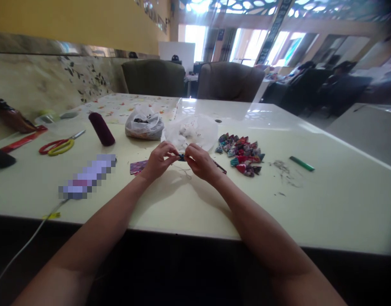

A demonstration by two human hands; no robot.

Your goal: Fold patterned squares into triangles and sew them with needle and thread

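Observation:
A small dark blue piece of fabric is pinched between my two hands above the table. My left hand grips its left end with thumb and fingertips. On the other end, my right hand is closed in the same way. Loose thread hangs just under the fabric. Beside my left hand lies a patterned purple cloth piece, partly covered by it. To the right is a pile of small stuffed fabric pieces in many colours. A dark slim object shows behind my right wrist.
Behind my hands sit a plastic bag of white stuffing and a bag with dark contents. Scissors, a maroon thread cone and a blurred-out device with a cable lie left. A green cutter-like object lies right, near thread scraps.

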